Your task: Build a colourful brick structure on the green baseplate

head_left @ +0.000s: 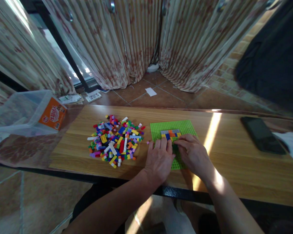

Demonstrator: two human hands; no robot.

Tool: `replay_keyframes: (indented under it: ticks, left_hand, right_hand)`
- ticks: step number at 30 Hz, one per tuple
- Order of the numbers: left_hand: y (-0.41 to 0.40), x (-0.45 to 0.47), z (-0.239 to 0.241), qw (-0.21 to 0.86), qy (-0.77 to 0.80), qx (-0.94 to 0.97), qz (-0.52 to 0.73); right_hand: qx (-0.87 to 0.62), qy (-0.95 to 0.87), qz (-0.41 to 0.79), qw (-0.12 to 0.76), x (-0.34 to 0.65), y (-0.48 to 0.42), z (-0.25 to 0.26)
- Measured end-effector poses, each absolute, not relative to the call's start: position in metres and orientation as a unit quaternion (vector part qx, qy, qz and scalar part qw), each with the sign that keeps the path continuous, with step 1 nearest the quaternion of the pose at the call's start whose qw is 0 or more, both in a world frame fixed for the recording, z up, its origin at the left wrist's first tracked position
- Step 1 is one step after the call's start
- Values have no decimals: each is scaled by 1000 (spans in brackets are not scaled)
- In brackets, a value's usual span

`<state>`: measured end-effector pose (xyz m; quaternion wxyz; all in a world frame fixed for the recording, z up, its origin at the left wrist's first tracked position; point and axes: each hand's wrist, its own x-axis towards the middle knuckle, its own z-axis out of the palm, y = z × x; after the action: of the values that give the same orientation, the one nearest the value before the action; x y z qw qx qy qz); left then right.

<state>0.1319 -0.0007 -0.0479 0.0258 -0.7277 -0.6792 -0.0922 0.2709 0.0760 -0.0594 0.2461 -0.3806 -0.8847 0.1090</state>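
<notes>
A green studded baseplate (pixel 171 125) lies on the wooden table, with rows of small toy bricks (pixel 171 133) in grey, orange, blue and yellow built up on it. My left hand (pixel 159 160) rests over the plate's left part, fingers stretched forward to the near edge of those bricks; it appears to hold nothing. On the right side of the plate, my right hand (pixel 194 154) has thumb and forefinger pinched together beside the built rows. Whatever is between those fingertips is too small to make out. My hands cover much of the plate's near half.
Left of the plate is a heap of loose coloured bricks (pixel 117 139). A clear plastic box (pixel 26 110) with an orange label stands beyond the table's left end. A black phone (pixel 262 135) and white paper (pixel 291 144) lie at the right. Curtains (pixel 134 42) hang behind.
</notes>
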Motion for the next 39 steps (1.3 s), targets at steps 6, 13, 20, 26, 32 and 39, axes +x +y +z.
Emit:
replay_keyframes:
  ticks: [6,13,20,26,32,39]
  left_hand:
    - [1,133,-53,42,-668,-738,-84]
    - [-1,133,-48,14,-674,-732,-93]
    - [-1,131,-50,0,-668,-736,-104]
    - [-1,132,-50,10,-669,-737,-99]
    - [-1,132,-49,10,-665,-739,-105]
    - [0,133,-48,-5,-671,-734,-104]
  right_hand:
    - [-382,-875,138,264,268,77,-60]
    - [-511,-756,233,337,254,82,-57]
    - [-549,-709,313,312,253,93,-62]
    - [-566,-700,313,303,252,95,-61]
    - [-569,-688,320,316,249,94,-59]
    - [-570,-697,303,313,248,96,-61]
